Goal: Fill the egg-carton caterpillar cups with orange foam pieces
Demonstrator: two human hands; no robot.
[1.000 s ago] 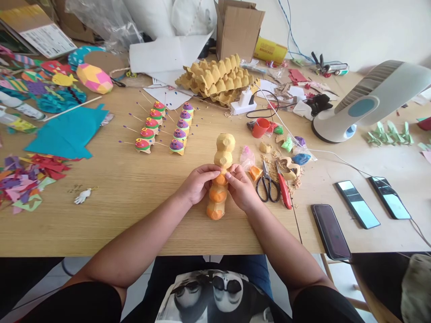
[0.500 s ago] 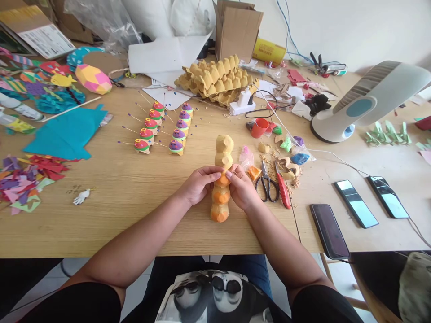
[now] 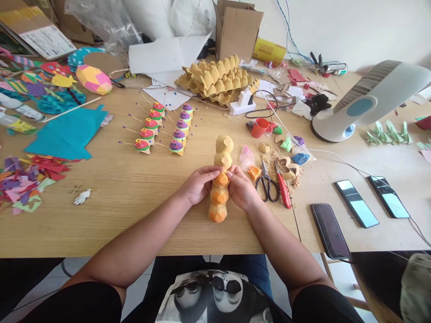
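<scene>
A strip of egg-carton cups (image 3: 221, 154) lies lengthwise on the wooden table (image 3: 134, 224), its near cups covered with orange clay (image 3: 218, 197). My left hand (image 3: 198, 184) curls around the strip's left side with the fingertips on the third cup. My right hand (image 3: 239, 187) presses against the right side, fingers bent and pinched onto the same cup. Both hands grip the strip between them.
Black-handled scissors (image 3: 268, 183) and a red cutter (image 3: 283, 189) lie just right of my hands. Two decorated carton rows (image 3: 164, 128) with pins stand to the left. A stack of egg trays (image 3: 215, 78), a fan (image 3: 373, 98), three phones (image 3: 357, 204) and paper scraps (image 3: 23, 179) surround them.
The strip has shifted slightly nearer and my fingertips have closed in tighter on the orange cup. Otherwise nothing has moved.
</scene>
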